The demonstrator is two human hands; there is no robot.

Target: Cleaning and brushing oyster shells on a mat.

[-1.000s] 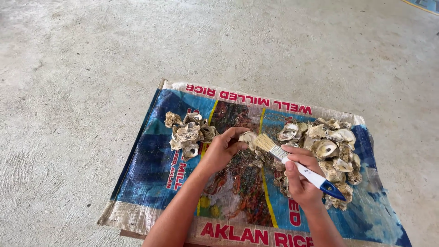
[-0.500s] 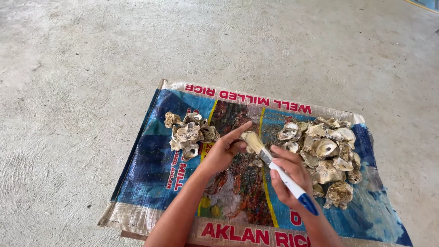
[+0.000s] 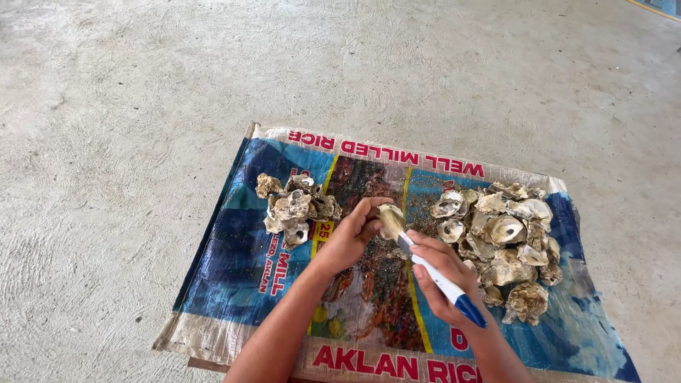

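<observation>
My left hand (image 3: 352,237) grips a small oyster shell (image 3: 377,212) above the middle of a printed woven sack (image 3: 227,269) spread on the floor. In my right hand (image 3: 438,273) is a paintbrush (image 3: 443,282) with a white and blue handle; its pale bristles (image 3: 391,221) press against the shell. A small pile of shells (image 3: 294,208) lies just left of my left hand. A bigger pile of shells (image 3: 500,237) lies to the right of my right hand.
The sack lies on a rough grey concrete floor (image 3: 142,106) that stretches all around. Dark grit is scattered on the sack under my hands. A blue and yellow edge (image 3: 660,7) shows at the top right corner.
The brush has swung from pointing right to a steeper angle, handle now toward me, and its bristles have moved left onto the shell. My left hand has stayed in place.
</observation>
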